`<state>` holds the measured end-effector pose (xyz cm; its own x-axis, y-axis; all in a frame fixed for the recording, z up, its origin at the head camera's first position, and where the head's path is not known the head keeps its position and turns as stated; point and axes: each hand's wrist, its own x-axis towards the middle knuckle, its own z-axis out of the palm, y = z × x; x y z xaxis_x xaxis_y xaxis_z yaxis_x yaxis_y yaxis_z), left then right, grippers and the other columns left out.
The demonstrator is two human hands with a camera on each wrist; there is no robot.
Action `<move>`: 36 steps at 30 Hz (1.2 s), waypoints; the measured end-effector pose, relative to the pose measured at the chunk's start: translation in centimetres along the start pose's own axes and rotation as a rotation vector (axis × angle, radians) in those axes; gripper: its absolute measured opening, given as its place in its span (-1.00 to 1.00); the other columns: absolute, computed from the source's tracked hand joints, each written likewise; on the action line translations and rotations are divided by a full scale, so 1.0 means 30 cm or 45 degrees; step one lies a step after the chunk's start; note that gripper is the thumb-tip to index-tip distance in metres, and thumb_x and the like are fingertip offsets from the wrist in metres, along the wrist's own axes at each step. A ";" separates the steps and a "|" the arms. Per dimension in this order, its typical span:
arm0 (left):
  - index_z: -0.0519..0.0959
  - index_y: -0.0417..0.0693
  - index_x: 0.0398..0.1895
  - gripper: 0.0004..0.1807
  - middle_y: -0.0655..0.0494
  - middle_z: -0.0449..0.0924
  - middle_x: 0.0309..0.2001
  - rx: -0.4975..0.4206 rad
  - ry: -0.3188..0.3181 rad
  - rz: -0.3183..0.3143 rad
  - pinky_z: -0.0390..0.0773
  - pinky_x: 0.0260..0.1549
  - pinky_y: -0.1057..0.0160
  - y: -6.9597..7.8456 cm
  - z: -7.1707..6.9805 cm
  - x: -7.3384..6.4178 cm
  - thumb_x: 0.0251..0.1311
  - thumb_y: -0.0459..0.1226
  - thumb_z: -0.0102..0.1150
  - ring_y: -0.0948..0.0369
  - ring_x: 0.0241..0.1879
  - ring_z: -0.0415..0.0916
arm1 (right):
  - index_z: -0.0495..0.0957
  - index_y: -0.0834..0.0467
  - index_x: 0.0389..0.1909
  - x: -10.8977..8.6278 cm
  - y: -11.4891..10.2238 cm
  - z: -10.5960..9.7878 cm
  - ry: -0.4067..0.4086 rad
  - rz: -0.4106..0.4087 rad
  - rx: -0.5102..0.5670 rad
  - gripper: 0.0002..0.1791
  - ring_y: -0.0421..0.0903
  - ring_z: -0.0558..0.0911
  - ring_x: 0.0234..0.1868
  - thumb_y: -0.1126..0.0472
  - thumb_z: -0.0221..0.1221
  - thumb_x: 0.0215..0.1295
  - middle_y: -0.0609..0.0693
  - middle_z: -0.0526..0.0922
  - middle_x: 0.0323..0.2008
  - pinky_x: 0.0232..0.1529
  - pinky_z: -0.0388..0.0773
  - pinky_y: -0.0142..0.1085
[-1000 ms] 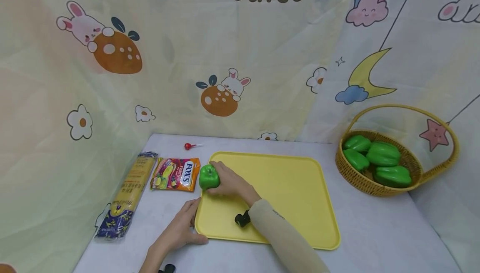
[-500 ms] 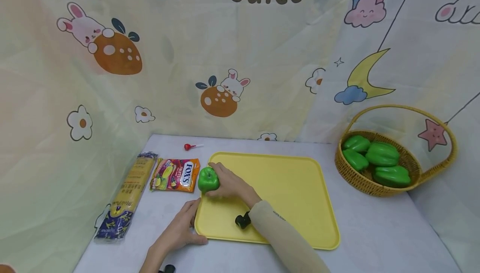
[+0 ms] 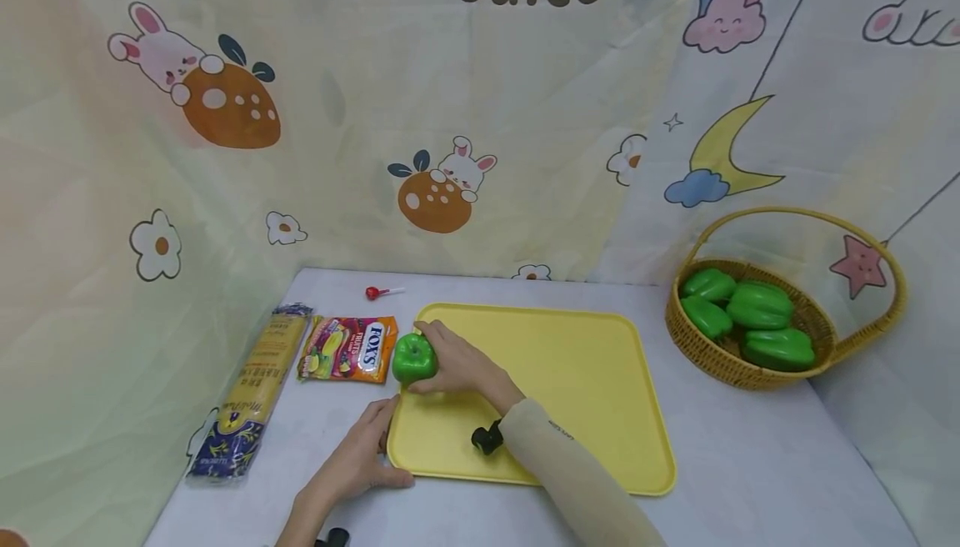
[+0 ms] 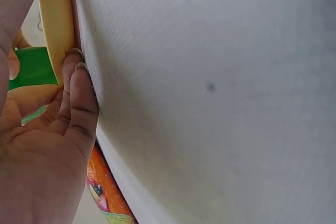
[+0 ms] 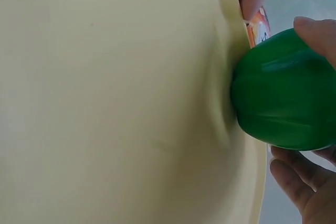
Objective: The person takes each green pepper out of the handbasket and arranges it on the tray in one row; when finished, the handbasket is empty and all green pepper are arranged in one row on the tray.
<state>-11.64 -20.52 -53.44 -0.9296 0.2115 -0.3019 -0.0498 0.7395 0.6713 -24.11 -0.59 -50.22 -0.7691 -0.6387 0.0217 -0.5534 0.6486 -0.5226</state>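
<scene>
A green bell pepper [image 3: 414, 358] is at the left edge of the yellow tray [image 3: 540, 397]. My right hand [image 3: 459, 363] grips it from the right. In the right wrist view the pepper [image 5: 286, 93] sits against the tray's rim, with the thumb on one side and fingers on the other. My left hand [image 3: 358, 457] rests at the tray's near left corner. In the left wrist view this hand's fairly straight fingers [image 4: 82, 95] touch the outside of the tray's rim [image 4: 56, 19].
Left of the tray lie a candy bag [image 3: 348, 349], a spaghetti packet [image 3: 251, 397] and a red lollipop [image 3: 372, 293]. At the right stands a wicker basket [image 3: 708, 359] with several green peppers [image 3: 759, 305]. A printed cloth [image 3: 330, 155] hangs behind the table.
The right hand and the pepper have shifted very slightly left and down. The head view has also moved a little. The left hand stays at the tray corner.
</scene>
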 end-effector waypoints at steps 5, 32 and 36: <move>0.05 0.02 0.61 0.47 -0.04 0.25 0.46 -0.010 -0.003 -0.024 0.55 -0.11 0.24 0.002 0.002 0.003 -0.46 0.23 0.64 0.21 -0.01 0.41 | 0.09 0.08 0.53 -0.030 0.008 -0.017 0.089 -0.038 -0.049 0.17 -0.05 0.44 0.32 -0.32 0.43 0.01 0.03 0.28 0.40 0.34 0.48 -0.11; 0.08 0.06 0.60 0.47 0.01 0.26 0.46 -0.006 0.037 -0.025 0.54 0.07 0.10 0.022 0.005 0.001 -0.52 0.18 0.69 0.20 0.08 0.43 | 0.14 0.06 0.50 -0.436 0.088 -0.181 0.530 0.066 0.272 0.03 0.04 0.35 0.41 -0.07 0.45 0.07 0.07 0.28 0.41 0.28 0.45 0.09; 0.08 0.06 0.60 0.46 0.00 0.25 0.47 -0.006 0.022 -0.051 0.53 -0.07 0.21 0.026 0.005 -0.001 -0.50 0.16 0.69 0.23 -0.01 0.43 | 0.17 0.06 0.48 -0.500 0.143 -0.230 0.650 0.101 0.278 -0.01 0.03 0.36 0.37 -0.03 0.47 0.08 0.10 0.32 0.39 0.25 0.44 0.09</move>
<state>-11.59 -19.87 -53.00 -0.9331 0.1706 -0.3165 -0.0887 0.7439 0.6624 -17.16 14.65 -46.91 -0.8930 -0.2750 0.3563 -0.4501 0.5510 -0.7027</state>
